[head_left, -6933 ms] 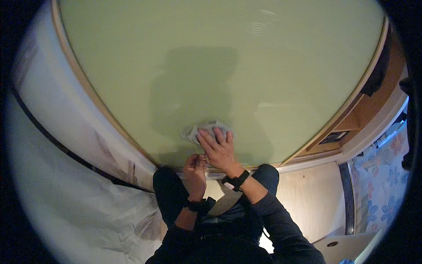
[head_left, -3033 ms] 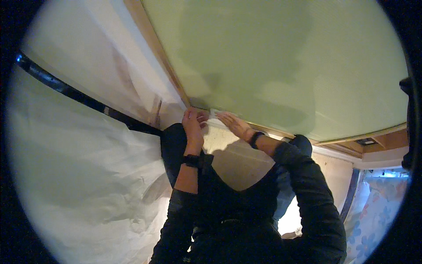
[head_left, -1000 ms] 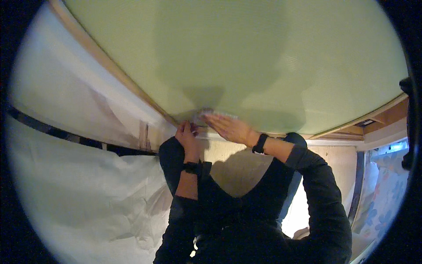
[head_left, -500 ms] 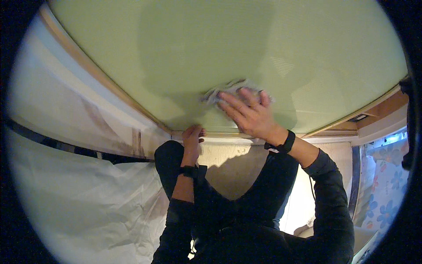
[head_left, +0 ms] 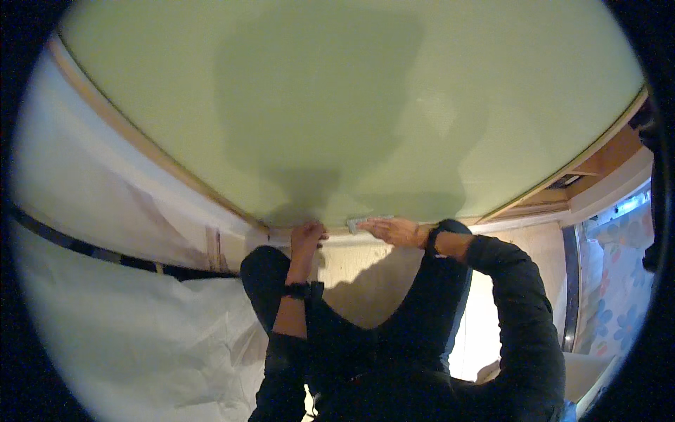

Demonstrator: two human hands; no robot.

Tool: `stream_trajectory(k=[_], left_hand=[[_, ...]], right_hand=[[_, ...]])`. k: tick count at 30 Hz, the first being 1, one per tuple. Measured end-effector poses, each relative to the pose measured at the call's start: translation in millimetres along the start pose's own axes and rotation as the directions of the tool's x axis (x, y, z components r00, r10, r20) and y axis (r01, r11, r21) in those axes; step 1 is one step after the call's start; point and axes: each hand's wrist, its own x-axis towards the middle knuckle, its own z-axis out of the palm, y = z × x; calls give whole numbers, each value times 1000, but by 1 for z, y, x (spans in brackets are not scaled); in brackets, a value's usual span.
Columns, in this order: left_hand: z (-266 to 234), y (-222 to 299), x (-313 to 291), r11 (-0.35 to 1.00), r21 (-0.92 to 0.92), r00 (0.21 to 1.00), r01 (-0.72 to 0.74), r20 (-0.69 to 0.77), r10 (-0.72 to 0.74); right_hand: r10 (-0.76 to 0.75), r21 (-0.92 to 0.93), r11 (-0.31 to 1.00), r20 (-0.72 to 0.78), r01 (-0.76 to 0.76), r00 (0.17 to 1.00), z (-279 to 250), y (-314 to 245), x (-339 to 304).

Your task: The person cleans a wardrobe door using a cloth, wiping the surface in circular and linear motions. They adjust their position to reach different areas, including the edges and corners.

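A broad pale-green panel with a fine-ribbed sheen (head_left: 520, 112) spreads out in front of me, bordered by wooden strips. At its near edge my right hand (head_left: 399, 232) presses a crumpled grey cloth (head_left: 354, 225), fingers pointing left and mostly covering it. My left hand (head_left: 308, 235) rests on the same near edge, farther left, with its fingers curled in. Whether anything is inside those fingers cannot be seen. Both wrists carry black bands. My knees are just below the edge, one on each side.
A wooden strip (head_left: 165, 160) borders the panel's left side, beside a stained whitish surface. White sheeting (head_left: 148, 337) lies lower left. Open wooden framing (head_left: 527, 212) lines the right edge, near a flower-patterned sheet (head_left: 612, 309). A shadow falls over the panel.
My right hand has drawn the cloth toward me, from out on the green panel down to its near edge. My left hand stays at the edge, its fingers still curled.
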Motion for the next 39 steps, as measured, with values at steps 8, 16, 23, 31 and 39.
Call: stream_trajectory(k=[8, 16, 23, 31, 39], left_hand=[[-2, -5, 3, 992, 16, 989, -125, 78, 123], [20, 6, 1, 998, -59, 1000, -1, -22, -1], [11, -1, -2, 991, -89, 994, -104, -39, 101], [3, 23, -22, 932, -269, 916, -242, -380, 128], [-23, 22, -44, 794, -578, 906, -189, -414, -87]], right_hand=[[160, -288, 900, -480, -328, 862, -178, 35, -34], [18, -329, 943, -76, -42, 997, -86, 20, -62], [23, -118, 993, -11, -24, 1000, 19, -9, -23], [-38, -168, 984, 86, 52, 996, 58, -28, 35], [-17, 209, 978, 141, -13, 990, 64, -63, 156]])
